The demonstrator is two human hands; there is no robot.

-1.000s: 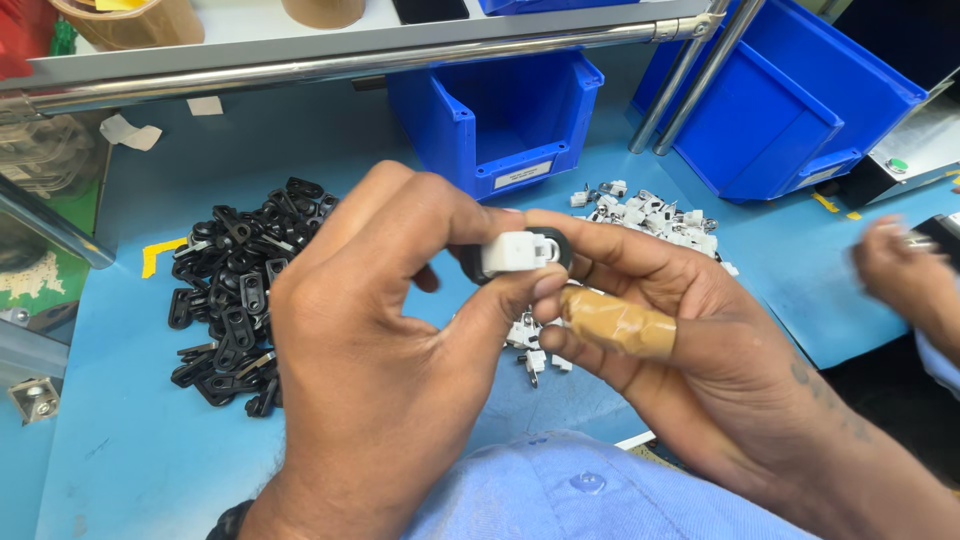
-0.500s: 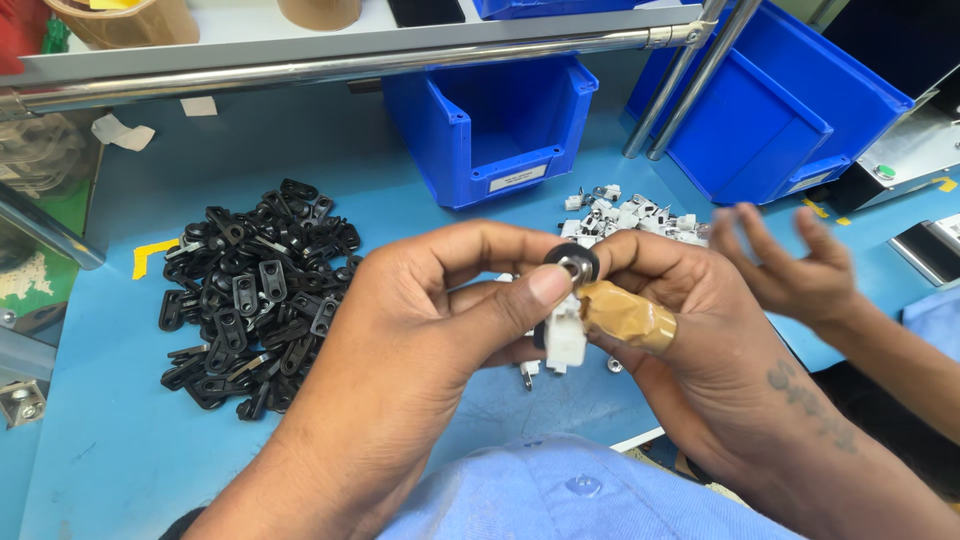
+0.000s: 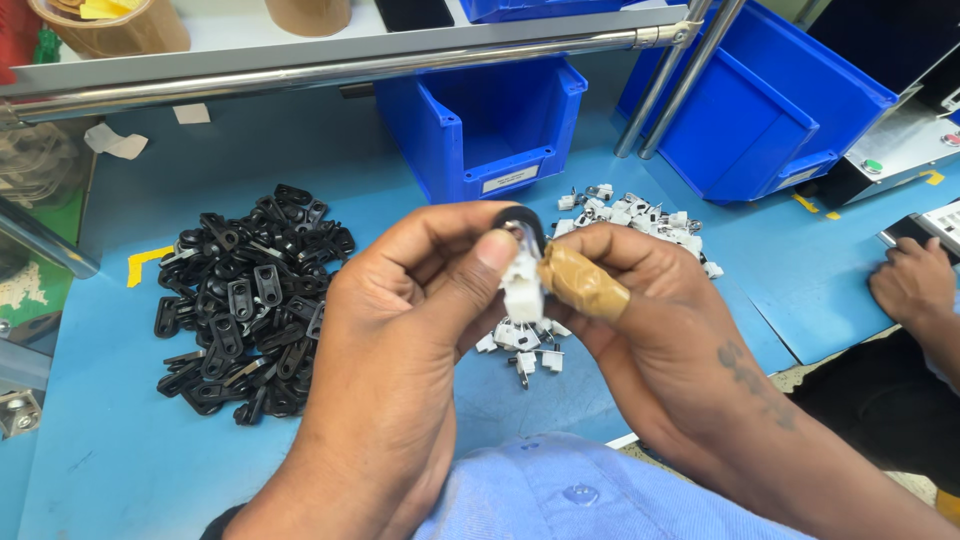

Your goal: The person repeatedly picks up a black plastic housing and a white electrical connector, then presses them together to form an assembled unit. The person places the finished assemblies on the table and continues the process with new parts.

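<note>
Both my hands meet at the middle over the blue table. My left hand pinches a small white plastic part between thumb and fingers. A black ring-shaped clip sits at the top of that part. My right hand, with tan tape wrapped round its thumb, grips the same white part and clip from the right. Just below the hands lie a few loose white parts.
A heap of black clips lies at left. More white parts lie behind my right hand. Blue bins stand at the back centre and back right. Another person's hand rests at the right edge.
The white part has turned from lying across my fingers to standing upright under the black clip. The other person's hand has drawn back to the right edge.
</note>
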